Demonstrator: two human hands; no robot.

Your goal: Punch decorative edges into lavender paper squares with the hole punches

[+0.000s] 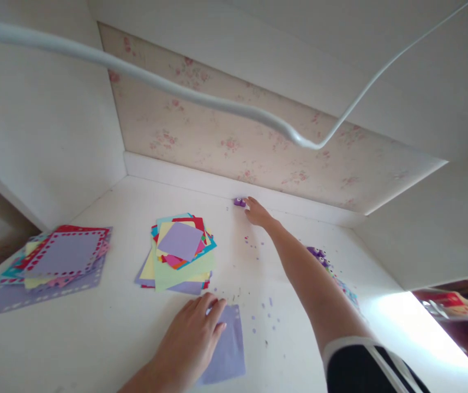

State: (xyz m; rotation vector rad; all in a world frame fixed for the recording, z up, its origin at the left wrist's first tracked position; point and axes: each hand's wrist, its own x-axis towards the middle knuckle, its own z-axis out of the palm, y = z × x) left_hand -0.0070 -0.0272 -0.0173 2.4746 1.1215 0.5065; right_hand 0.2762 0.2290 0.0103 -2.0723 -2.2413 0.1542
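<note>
One purple sheet [228,355]: lay under and just right of the left hand [195,333], with a few pale spots by its far right corner. Its other visible edges looked plain, so I judged the work on it barely begun; the part beneath the hand was hidden.
Spotted stack [68,254]: sat well left of the left hand, its top sheet bordered with a row of spots, seemingly the finished part.
Plain-topped stack [183,243]: stood just beyond the left hand, its top sheet unspotted, perhaps what was left.
Paper bits [254,331]: were scattered right of the left hand (tiny, mostly purple).
Left hand: rested palm down on the sheet, fingers loosely bent, thumb apart from the forefinger, gripping nothing visible.
Right hand [257,213]: was stretched far forward, arm nearly straight, fingers partly bent.
Purple figure with eyes [239,202]: was at the right hand's fingertips, by the back edge; whether it was gripped, I could not tell.
Other purple figures [318,252]: lay to the right of the right forearm [295,262].
</note>
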